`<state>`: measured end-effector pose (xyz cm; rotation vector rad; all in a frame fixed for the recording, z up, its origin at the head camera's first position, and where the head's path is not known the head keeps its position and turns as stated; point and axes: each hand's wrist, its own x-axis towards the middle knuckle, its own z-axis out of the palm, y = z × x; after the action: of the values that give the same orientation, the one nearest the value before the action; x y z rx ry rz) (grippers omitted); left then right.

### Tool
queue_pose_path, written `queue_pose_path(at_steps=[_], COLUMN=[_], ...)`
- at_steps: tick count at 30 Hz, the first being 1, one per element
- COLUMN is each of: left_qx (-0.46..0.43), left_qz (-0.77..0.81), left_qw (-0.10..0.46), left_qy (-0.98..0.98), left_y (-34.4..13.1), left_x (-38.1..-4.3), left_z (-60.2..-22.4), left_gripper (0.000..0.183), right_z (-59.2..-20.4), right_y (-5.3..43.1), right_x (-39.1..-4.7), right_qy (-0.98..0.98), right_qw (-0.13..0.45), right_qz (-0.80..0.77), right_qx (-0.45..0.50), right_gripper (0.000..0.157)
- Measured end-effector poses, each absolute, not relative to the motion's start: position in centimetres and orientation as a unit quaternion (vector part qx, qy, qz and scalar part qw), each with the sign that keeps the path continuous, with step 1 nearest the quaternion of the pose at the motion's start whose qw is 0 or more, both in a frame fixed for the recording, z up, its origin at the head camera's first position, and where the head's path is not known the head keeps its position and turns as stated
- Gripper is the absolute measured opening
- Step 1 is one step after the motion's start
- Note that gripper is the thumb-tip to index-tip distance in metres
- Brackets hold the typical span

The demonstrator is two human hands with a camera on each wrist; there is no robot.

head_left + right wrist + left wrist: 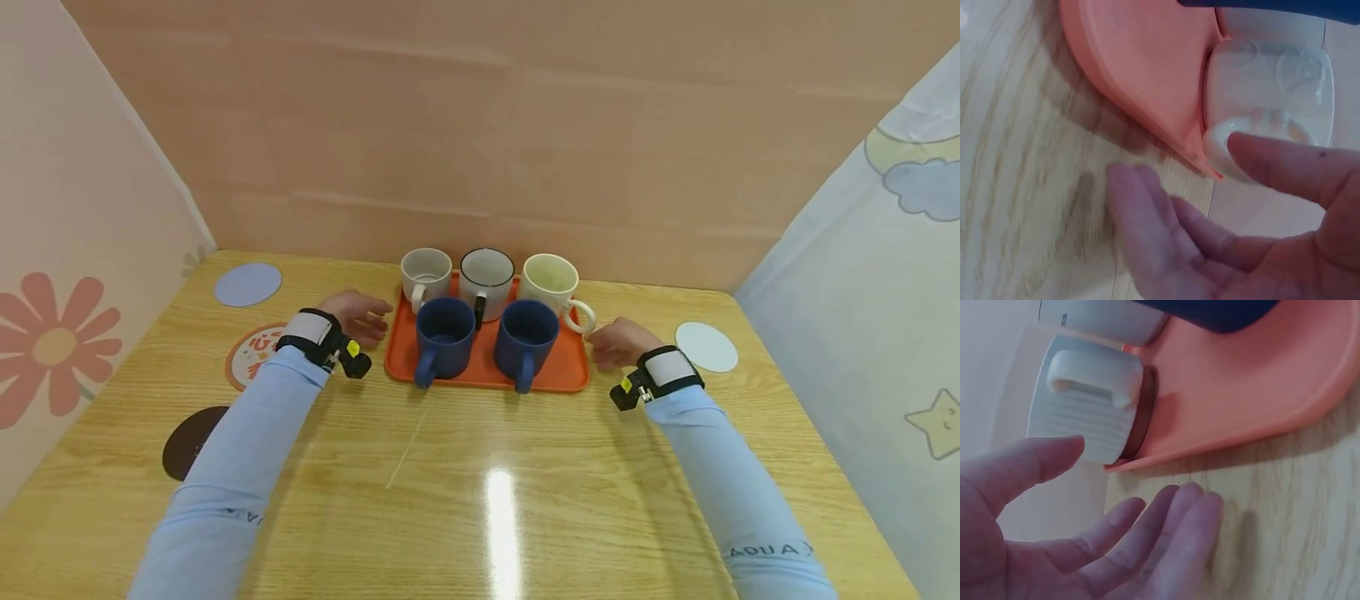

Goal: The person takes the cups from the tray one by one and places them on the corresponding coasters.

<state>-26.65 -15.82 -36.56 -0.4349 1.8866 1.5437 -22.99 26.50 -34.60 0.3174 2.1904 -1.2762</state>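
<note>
An orange tray point(486, 354) lies near the back of the table with several mugs on it. In its back row stand a white ribbed cup point(1085, 422) with a brown base, a white mug point(489, 302) with black rim and handle, and a cream mug point(538, 293). Two dark blue mugs point(444, 360) point(517, 357) sit in front, handles toward me. My left hand point(360, 317) hovers beside the tray's left edge, fingers spread and loosely bent, holding nothing. At the right edge, near the cream mug's handle, my right hand point(621, 342) is likewise relaxed and holds nothing.
On the left of the table lie a lavender disc point(247, 284), an orange-rimmed disc point(251, 358) and a dark brown disc point(186, 442), the latter two partly hidden by my left arm. A white disc point(707, 347) lies right. A paper-like backdrop point(480, 125) rises behind.
</note>
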Motion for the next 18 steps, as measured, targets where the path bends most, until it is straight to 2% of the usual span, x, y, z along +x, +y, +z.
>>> queue_pose_path(at_steps=[4, 10, 18], left_qx=[-0.143, -0.128, -0.146], left_qz=[0.582, 0.605, 0.585], left_qw=[0.341, 0.356, 0.337], left_qy=[0.724, 0.700, 0.723], left_y=[-15.3, -15.4, -13.9], left_x=[-26.2, -27.0, -26.0], left_z=[-36.5, -38.3, -37.6], left_gripper=[0.050, 0.043, 0.026], right_z=[-34.8, -35.2, -35.6], right_y=[26.1, 25.8, 25.2], right_x=[-22.9, -22.9, -22.8], right_qy=[0.814, 0.822, 0.840], right_qw=[0.311, 0.320, 0.304], right_qz=[-0.473, -0.455, -0.437], right_qx=[0.129, 0.121, 0.105], right_gripper=[0.033, 0.036, 0.022])
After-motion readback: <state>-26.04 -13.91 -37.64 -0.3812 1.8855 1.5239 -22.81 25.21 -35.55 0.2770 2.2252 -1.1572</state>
